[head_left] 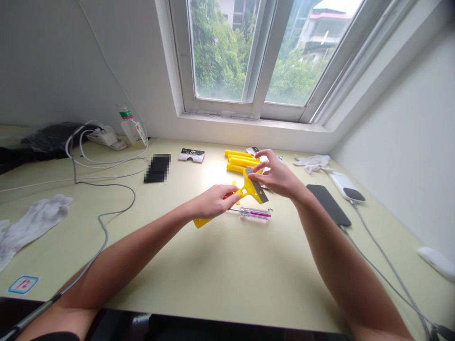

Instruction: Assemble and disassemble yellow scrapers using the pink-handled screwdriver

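My left hand (216, 202) is closed round the handle of a yellow scraper (253, 190), whose handle end sticks out below the palm. A flat grey metal blade (262, 193) lies along the scraper's head. Thumb and fingertips of my right hand (275, 176) pinch the upper end of that blade. On the table just below is a screwdriver (255, 214) with a clear and pink handle; its tip is partly hidden by my left hand. Several yellow handles (239, 162) lie behind the scraper, and a small yellow piece (235, 183) shows between them and my left hand.
The pale table (199, 284) holds a black phone (330, 203), a white device (346, 186), white gloves (313, 162), a pixelated dark object (158, 168), a card package (191, 155) and a bottle (133, 127). A grey cable (117, 186) crosses my left forearm. A white mouse (437, 261) sits far right.
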The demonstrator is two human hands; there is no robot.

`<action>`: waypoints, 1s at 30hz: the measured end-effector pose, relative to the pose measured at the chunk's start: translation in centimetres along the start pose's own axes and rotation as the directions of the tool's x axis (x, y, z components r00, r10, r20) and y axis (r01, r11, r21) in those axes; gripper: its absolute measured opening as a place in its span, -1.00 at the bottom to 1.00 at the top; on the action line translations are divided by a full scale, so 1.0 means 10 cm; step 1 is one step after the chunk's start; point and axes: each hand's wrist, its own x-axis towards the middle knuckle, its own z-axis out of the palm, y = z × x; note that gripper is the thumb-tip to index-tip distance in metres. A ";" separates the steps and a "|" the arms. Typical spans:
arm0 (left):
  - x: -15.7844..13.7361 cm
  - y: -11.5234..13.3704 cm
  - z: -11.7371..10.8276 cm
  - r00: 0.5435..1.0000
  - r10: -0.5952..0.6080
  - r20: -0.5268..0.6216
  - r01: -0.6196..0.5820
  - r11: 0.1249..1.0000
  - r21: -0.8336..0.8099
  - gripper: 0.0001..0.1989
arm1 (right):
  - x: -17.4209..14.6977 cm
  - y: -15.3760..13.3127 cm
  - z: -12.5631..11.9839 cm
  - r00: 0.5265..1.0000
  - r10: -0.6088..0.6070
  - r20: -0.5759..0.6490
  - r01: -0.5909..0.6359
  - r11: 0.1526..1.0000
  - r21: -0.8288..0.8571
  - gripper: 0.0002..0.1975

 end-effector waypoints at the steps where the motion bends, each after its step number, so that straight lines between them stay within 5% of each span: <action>1: 0.00 -0.01 0.00 1.000 -0.001 -0.015 0.002 1.000 0.005 -0.65 | 0.00 -0.01 0.02 1.000 0.026 -0.001 -0.026 1.000 -0.008 -0.51; 8: 0.01 -0.04 0.01 0.998 -0.032 -0.058 0.032 0.999 0.004 -0.64 | -0.05 -0.09 0.18 0.999 -0.029 -0.039 0.026 0.996 -0.083 -0.62; 17: 0.01 -0.04 -0.05 0.994 0.005 -0.105 -0.007 1.000 -0.020 -0.66 | 0.01 -0.06 0.10 0.998 0.041 0.051 -0.052 0.972 0.230 -0.54; 24: -0.02 0.02 -0.03 0.989 0.011 -0.151 -0.022 0.997 -0.073 -0.67 | -0.01 -0.12 0.08 0.999 0.029 0.020 -0.034 0.947 0.319 -0.51; 30: -0.03 0.03 -0.04 0.995 -0.065 -0.076 0.032 0.930 -0.367 -0.72 | -0.06 -0.20 0.04 1.000 -0.007 0.010 0.003 0.937 0.349 -0.50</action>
